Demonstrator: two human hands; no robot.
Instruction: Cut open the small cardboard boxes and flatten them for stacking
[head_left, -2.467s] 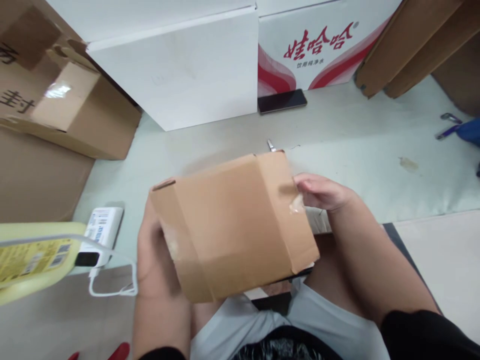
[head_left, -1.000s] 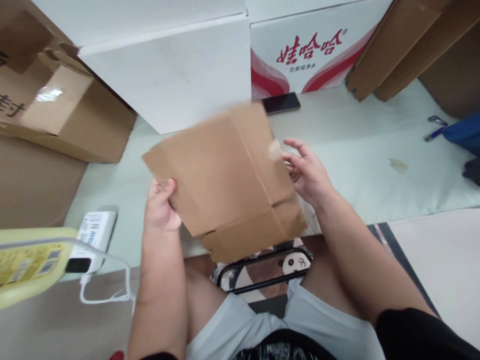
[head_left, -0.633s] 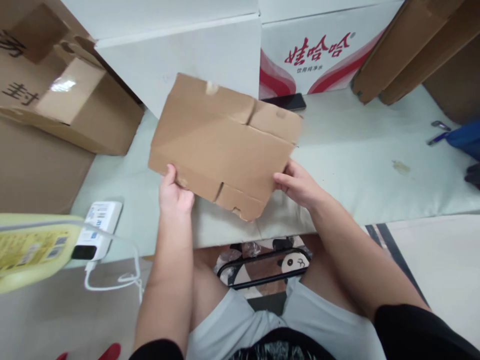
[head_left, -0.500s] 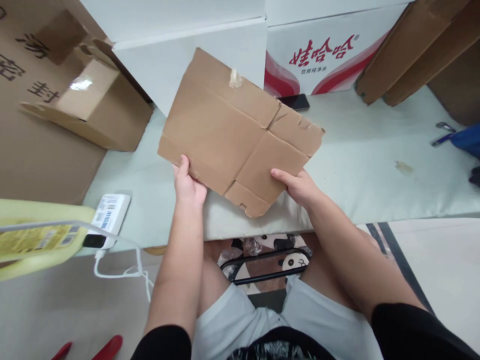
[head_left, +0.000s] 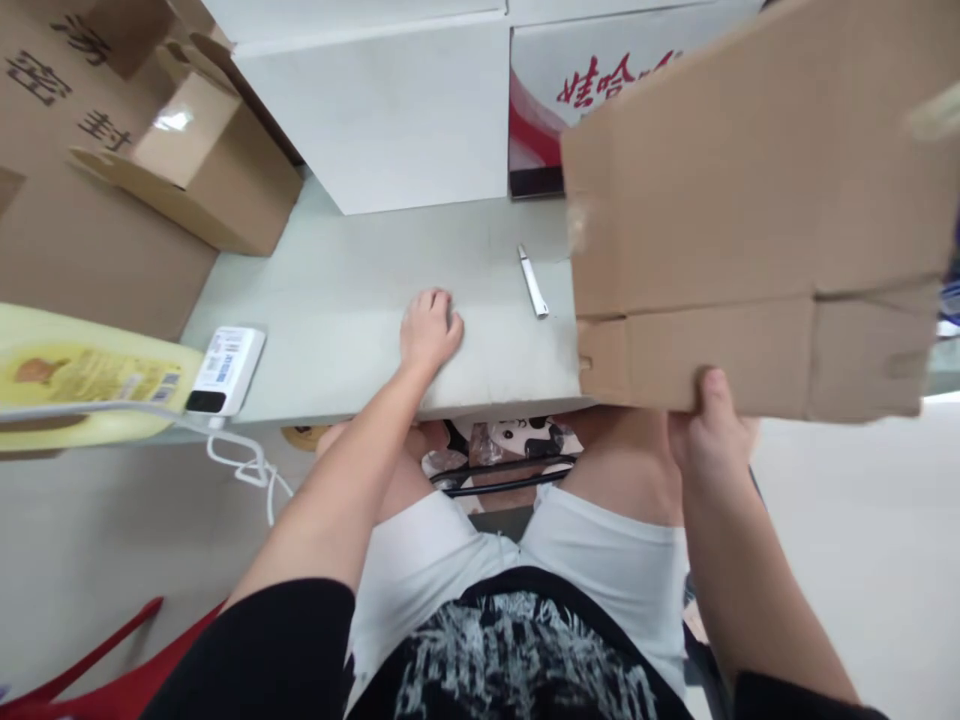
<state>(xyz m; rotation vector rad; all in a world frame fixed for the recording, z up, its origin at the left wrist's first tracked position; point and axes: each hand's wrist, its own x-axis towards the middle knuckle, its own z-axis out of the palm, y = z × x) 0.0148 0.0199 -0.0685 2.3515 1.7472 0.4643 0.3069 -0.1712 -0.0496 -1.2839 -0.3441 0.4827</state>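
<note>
My right hand [head_left: 712, 435] grips the lower edge of a flattened cardboard box [head_left: 720, 220], thumb on the near face. The brown sheet is raised at the right, with creases and cut flaps along its lower part. On the pale tabletop [head_left: 360, 270] rests my left hand [head_left: 431, 330], fingers curled and closed; whatever may be under them is hidden. To its right lies a slim white tool [head_left: 533, 285] with a metallic tip, whose exact kind I cannot make out.
White cartons [head_left: 382, 120] and a red-lettered carton [head_left: 536, 110] line the back. At left are an open brown box [head_left: 217, 170], a yellow bottle [head_left: 90, 375] and a white power bank [head_left: 229, 370] with a cable [head_left: 247, 468]. A red object [head_left: 142, 670] shows at lower left.
My left hand has let go of the flattened cardboard box and come down on the tabletop. My right hand has carried the cardboard up and rightward, uncovering the slim white tool.
</note>
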